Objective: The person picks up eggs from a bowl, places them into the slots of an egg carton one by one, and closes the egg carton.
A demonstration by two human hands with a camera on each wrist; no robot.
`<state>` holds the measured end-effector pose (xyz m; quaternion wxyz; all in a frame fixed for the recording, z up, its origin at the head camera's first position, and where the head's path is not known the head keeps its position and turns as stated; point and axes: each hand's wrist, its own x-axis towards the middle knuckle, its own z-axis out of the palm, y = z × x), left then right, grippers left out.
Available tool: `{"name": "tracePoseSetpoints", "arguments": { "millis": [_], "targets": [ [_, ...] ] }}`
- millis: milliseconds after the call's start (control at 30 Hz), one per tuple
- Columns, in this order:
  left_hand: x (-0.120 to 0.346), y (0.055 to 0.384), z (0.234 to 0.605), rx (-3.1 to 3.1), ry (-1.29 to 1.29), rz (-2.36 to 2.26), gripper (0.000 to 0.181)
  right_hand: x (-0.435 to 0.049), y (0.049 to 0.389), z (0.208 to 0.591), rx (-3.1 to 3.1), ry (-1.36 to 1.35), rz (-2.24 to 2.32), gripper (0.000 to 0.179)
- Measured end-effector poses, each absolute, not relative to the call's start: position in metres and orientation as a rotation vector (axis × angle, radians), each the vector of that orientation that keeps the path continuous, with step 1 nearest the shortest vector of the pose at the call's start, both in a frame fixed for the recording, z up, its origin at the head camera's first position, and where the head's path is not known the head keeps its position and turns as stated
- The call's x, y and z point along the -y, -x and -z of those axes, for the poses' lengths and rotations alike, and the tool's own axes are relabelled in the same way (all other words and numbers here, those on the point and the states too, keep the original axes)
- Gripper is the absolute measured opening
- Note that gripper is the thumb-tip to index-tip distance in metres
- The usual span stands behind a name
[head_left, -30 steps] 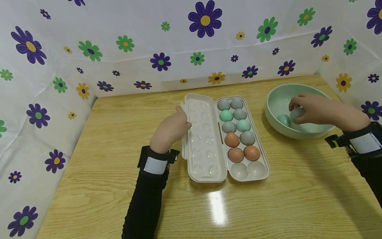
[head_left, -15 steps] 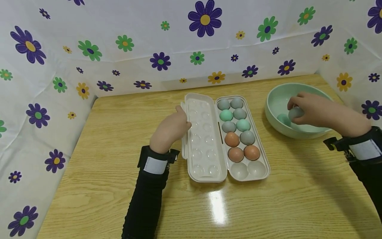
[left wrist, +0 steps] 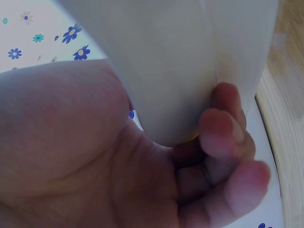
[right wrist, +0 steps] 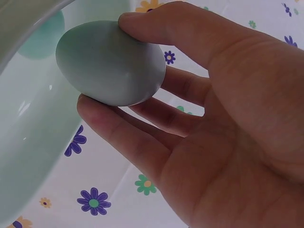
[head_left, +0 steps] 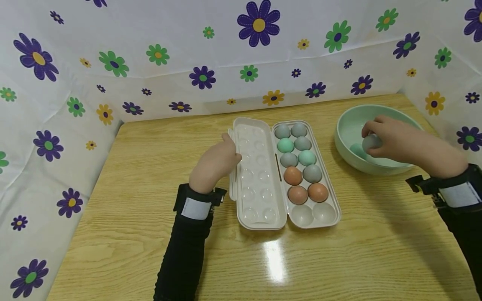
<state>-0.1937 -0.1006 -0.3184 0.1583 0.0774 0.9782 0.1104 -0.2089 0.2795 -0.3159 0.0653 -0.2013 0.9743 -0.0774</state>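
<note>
My right hand (head_left: 399,140) pinches a grey-blue egg (right wrist: 111,61) between thumb and fingers, over the pale green bowl (head_left: 350,155). Inside that bowl a mint-green egg (head_left: 357,149) shows beside the held one. An egg carton (head_left: 334,196) lies opened flat in the middle of the table, its lid (head_left: 260,221) to the left. Grey, mint and brown eggs fill most of its cups; the two nearest cups hold nothing. At the lid's left edge is my left hand (head_left: 216,163), its fingers curled round the edge in the left wrist view.
The wooden table (head_left: 139,200) runs back to a white cloth (head_left: 169,25) with purple, green and yellow flowers, which also hangs at both sides. The bowl stands near the table's back right corner. Black sleeves with strapped wrist cameras cover both forearms.
My right hand, with the egg, has shifted slightly left within the bowl's opening. The left hand and the carton have stayed in place.
</note>
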Motion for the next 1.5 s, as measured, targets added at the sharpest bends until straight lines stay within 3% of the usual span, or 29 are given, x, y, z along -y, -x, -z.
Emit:
{"name": "tracePoseSetpoints", "arguments": {
  "millis": [1500],
  "targets": [
    [0.100,0.194,0.318,-2.790,-0.211,-0.312,0.074,-0.261,0.191,0.306,-2.962,0.645,0.269,0.033]
  ]
}}
